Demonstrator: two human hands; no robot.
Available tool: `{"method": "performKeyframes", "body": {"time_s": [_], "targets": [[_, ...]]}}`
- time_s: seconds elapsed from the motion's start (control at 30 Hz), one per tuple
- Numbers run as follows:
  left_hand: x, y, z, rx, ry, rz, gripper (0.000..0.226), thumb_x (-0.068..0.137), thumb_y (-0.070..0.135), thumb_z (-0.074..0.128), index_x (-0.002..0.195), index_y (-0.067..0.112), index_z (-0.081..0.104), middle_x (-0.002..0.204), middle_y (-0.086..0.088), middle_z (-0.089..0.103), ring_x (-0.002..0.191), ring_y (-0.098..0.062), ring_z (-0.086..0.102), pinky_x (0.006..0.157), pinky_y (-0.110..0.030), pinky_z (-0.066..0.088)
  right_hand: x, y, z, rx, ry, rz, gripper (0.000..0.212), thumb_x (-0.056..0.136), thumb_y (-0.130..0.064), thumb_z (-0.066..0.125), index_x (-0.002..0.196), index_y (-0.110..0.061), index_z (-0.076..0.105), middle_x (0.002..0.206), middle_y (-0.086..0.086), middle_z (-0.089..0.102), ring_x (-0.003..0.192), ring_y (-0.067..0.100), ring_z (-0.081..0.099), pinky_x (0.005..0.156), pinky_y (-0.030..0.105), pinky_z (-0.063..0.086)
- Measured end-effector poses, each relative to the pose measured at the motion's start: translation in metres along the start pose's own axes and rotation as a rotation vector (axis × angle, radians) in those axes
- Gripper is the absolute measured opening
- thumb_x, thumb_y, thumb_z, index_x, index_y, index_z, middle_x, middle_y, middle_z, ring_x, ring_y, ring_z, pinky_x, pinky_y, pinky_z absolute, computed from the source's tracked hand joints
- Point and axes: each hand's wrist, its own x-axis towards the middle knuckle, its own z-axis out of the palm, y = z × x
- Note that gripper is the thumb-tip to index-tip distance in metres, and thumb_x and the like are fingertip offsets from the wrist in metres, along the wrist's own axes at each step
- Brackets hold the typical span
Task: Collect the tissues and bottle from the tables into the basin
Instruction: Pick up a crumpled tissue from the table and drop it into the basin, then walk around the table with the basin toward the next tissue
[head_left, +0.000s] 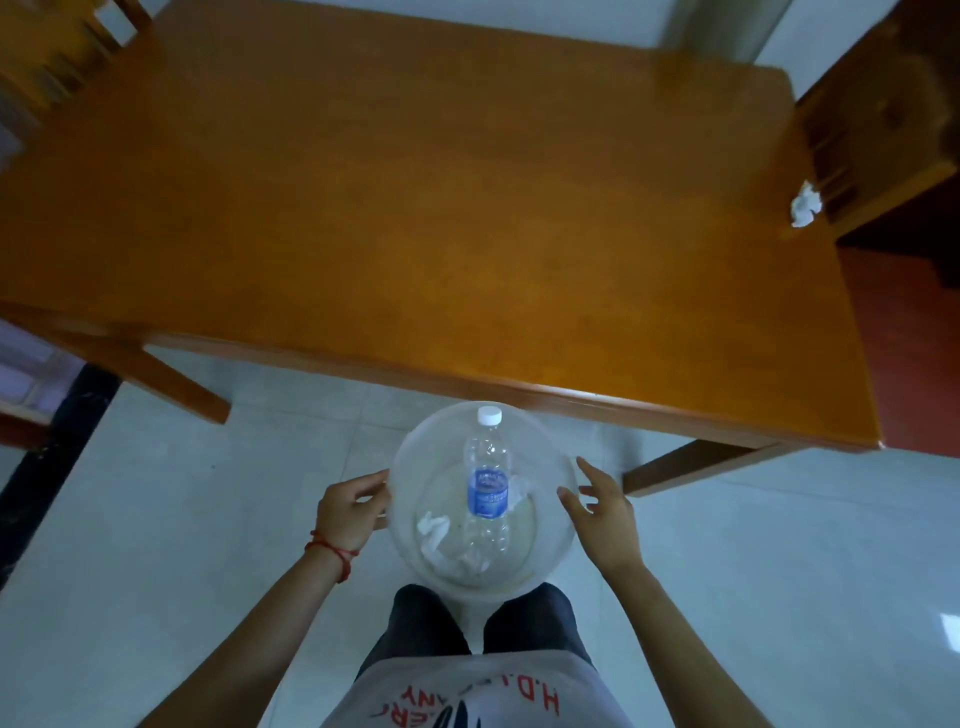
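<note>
A round translucent white basin (550, 551) is in front of my legs, just below the table's near edge. Inside it lies a clear plastic bottle (487, 483) with a blue label and white cap, its cap pointing toward the table. Crumpled white tissues (434, 530) lie in the basin beside and under the bottle. My left hand (349, 512) grips the basin's left rim. My right hand (602, 512) is at the right rim, fingers spread, the thumb touching it. Another crumpled tissue (805, 204) lies on the orange wooden table (415, 208) at its far right edge.
A wooden chair (878, 130) stands against the table's right side by the tissue. Another chair (67, 47) is at the far left corner. Table legs (691, 467) slant down on both sides of the basin. The floor is pale tile, with red flooring at right.
</note>
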Motion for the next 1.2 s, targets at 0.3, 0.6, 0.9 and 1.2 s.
{"method": "performKeyframes", "body": {"time_s": [0.3,0.6,0.9,1.2], "targets": [[-0.005,0.004,0.020,0.161,-0.185,0.064,0.026,0.082,0.004,0.061,0.107,0.007,0.066,0.097,-0.006,0.067,0.078,-0.019,0.065,0.054,-0.015,0.055,-0.056,0.034,-0.007,0.255,0.192,0.166,0.026,0.089,-0.021,0.055,0.112,-0.017,0.065,0.093,0.001,0.068,0.080,0.013,0.061,0.078,0.023,0.046],[-0.026,0.011,0.085,0.336,-0.398,0.147,0.027,0.082,0.008,0.062,0.108,0.007,0.065,0.099,-0.006,0.067,0.078,-0.018,0.065,0.056,-0.018,0.055,-0.129,0.087,-0.031,0.468,0.409,0.328,0.024,0.087,-0.018,0.057,0.110,-0.016,0.067,0.088,0.008,0.071,0.079,0.024,0.064,0.080,0.033,0.051],[-0.083,0.003,0.180,0.519,-0.699,0.234,0.035,0.080,0.011,0.065,0.114,0.005,0.061,0.109,-0.007,0.064,0.090,-0.024,0.063,0.070,-0.029,0.055,-0.229,0.150,-0.054,0.602,0.720,0.514,0.022,0.087,-0.016,0.058,0.105,-0.016,0.069,0.082,0.005,0.071,0.074,0.019,0.062,0.076,0.031,0.050],[-0.148,-0.019,0.261,0.693,-0.946,0.267,0.041,0.080,0.006,0.064,0.120,0.001,0.055,0.118,-0.016,0.061,0.093,-0.023,0.060,0.069,-0.027,0.053,-0.319,0.189,-0.053,0.715,1.000,0.684,0.024,0.087,-0.016,0.058,0.109,-0.013,0.067,0.093,0.002,0.071,0.087,0.018,0.065,0.081,0.031,0.051]]}}
